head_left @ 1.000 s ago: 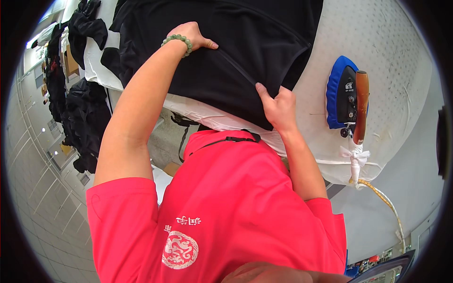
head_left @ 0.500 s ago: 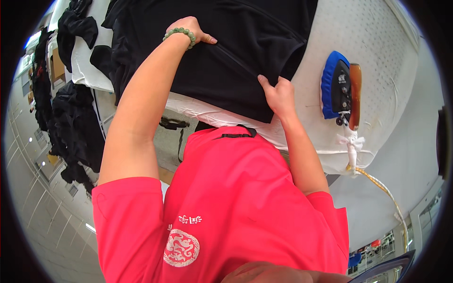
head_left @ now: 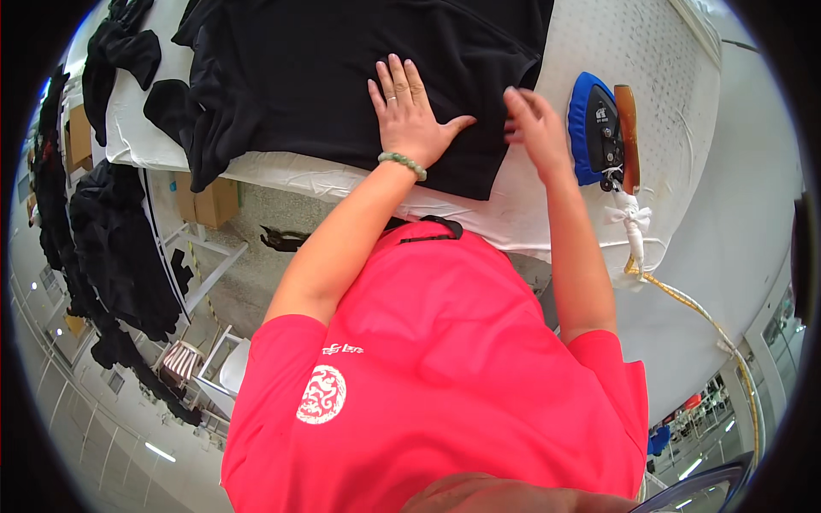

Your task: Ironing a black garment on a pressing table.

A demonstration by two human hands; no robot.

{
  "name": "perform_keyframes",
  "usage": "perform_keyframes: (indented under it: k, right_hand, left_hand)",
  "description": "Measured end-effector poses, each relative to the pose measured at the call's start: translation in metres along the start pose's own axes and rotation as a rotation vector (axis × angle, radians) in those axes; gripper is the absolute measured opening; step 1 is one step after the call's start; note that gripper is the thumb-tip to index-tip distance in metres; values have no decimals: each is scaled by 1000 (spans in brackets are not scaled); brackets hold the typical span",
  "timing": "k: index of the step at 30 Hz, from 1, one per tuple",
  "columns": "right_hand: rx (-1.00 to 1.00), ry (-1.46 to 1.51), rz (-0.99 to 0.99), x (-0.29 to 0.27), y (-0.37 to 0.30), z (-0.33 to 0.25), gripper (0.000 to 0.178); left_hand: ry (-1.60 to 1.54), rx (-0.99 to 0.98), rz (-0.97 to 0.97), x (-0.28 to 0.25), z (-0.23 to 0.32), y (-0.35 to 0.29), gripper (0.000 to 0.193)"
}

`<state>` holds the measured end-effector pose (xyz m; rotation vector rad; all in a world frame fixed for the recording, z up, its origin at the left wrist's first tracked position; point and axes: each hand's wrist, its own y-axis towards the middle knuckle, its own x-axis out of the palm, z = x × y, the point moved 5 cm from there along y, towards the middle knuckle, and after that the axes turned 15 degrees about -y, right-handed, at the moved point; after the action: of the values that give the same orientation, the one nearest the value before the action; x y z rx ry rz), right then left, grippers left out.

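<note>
A black garment point(head_left: 316, 85) is spread over the white-covered pressing table, with loose folds at its left side. My left hand point(head_left: 409, 120) lies flat on it, fingers spread and pointing away from me. It has a ring and a green bead bracelet. At the garment's right edge my right hand point(head_left: 540, 132) is raised slightly, its fingers loosely bent and partly blurred, with nothing seen in them. To its right an iron point(head_left: 605, 132) with a blue sole cover and a wooden handle stands on the table.
The table's white cover point(head_left: 646, 51) shows a dotted pattern at right. A yellowish hose point(head_left: 684, 303) runs from the iron down the right side. Dark garments point(head_left: 124, 248) hang at left, near a cardboard box point(head_left: 208, 203) and a white chair point(head_left: 233, 368).
My left hand has moved right and flattened on the garment with fingers spread. My right hand has let go of the garment's edge and shifted right. The cloth near it lies flatter.
</note>
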<state>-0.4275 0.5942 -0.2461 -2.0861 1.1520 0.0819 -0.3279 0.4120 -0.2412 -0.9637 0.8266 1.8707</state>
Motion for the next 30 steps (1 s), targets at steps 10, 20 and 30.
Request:
perform_keyframes:
  k: [10, 20, 30]
  right_hand:
    - [-83, 23, 386, -45, 86, 15, 54]
    - [54, -509, 540, -43, 80, -21, 44]
    - [334, 61, 422, -43, 94, -23, 21]
  left_hand:
    - [-173, 66, 23, -103, -77, 29, 98]
    - [-233, -779, 31, -243, -440, 164, 99]
    - [-710, -224, -190, -210, -442, 258, 58]
